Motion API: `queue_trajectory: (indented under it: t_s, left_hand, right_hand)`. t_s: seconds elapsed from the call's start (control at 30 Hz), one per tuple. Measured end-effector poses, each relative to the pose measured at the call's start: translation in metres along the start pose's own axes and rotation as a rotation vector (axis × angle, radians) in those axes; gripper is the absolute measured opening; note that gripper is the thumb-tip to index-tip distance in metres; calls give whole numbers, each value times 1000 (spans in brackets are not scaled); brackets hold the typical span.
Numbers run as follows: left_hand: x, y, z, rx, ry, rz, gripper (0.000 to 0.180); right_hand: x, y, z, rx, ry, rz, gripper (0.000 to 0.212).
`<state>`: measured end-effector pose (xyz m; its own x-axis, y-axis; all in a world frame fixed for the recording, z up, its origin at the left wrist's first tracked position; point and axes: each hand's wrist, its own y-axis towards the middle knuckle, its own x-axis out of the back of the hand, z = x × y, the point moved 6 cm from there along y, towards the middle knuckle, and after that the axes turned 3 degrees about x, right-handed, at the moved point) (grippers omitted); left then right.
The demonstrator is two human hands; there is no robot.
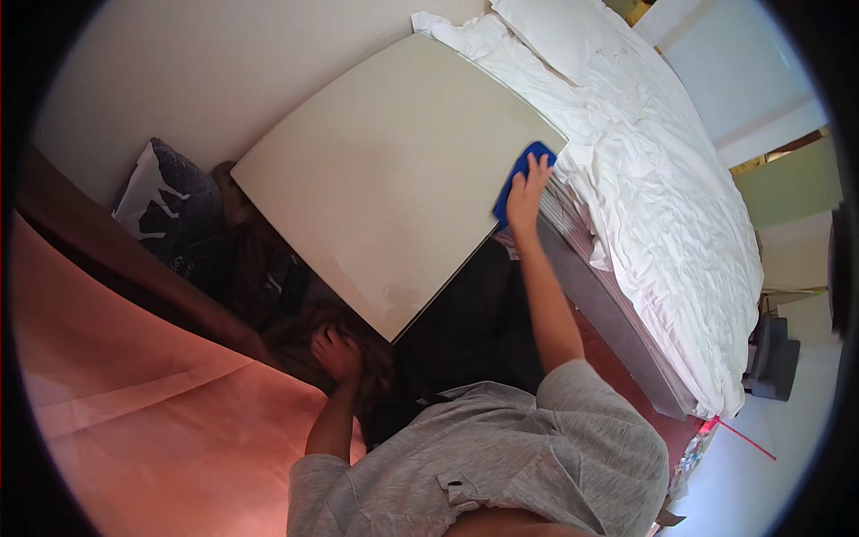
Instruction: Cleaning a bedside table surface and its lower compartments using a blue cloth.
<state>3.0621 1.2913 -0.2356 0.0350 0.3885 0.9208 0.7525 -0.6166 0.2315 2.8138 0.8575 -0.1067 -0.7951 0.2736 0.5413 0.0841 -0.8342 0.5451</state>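
A flat, cream-coloured board or tabletop [394, 170] lies in front of me, with a faint wet-looking smudge near its closest corner. My right hand [530, 192] presses a folded blue cloth [510, 183] against the board's right edge, fingers over the cloth. Lower down, my left hand [338, 355] rests on dark brown fuzzy fabric [309, 345] just left of the board's near corner. Its fingers are slightly bent and apart, and I see nothing held in them. What supports the board is hidden.
A bed with rumpled white sheets [662, 206] runs along the right, close to the board. At the left stand a dark cushion with a white animal print [179, 206] and a large orange-pink fabric surface [161, 385]. A pale wall [242, 72] rises behind the board.
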Motion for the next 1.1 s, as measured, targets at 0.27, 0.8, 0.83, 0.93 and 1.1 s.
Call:
queue_trajectory:
  t_s: [0.27,0.8,0.83,0.93,1.1]
  left_hand:
    - [-3,-2,0,10,8,34,46]
    - [-3,-1,1,28,23,49,47]
    - [-3,-1,-1,19,0,38,47]
    - [-2,-1,2,11,-13,21,47]
    - [0,-1,-2,-8,11,15,46]
  right_hand:
    - [-6,118,-54,-8,-555,141,52]
    - [-6,114,-39,11,-670,169,49]
    - [-6,115,-39,42,-672,172,50]
    - [-12,116,-35,10,-689,207,50]
    - [-27,133,-32,-6,-745,301,51]
